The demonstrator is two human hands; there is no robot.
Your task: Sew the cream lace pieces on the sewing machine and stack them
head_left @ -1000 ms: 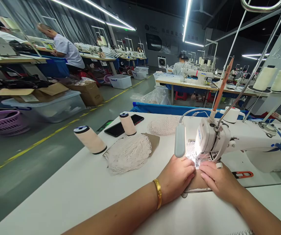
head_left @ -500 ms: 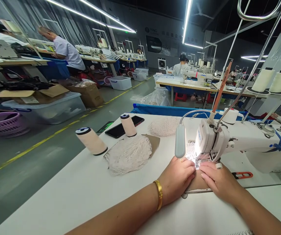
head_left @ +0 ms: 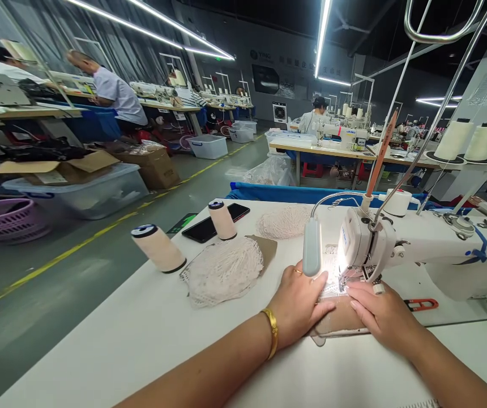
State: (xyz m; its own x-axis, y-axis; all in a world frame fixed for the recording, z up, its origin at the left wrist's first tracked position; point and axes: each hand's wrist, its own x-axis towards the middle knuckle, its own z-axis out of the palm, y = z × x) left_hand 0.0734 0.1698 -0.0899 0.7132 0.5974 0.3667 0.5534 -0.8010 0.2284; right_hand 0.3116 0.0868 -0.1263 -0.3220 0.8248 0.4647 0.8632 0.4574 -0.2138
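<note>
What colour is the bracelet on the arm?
Gold. The bracelet on the left wrist shows best in the head view.

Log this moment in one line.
left hand: flat on tan fabric piece | right hand: flat on same piece | white sewing machine: piece under its head

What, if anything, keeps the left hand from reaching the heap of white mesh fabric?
Likely nothing, so yes: the left hand rests near the heap of white mesh fabric, with bare white table between.

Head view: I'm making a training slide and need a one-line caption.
Left hand and right hand press a tan piece flat at the needle of a white sewing machine.
</note>
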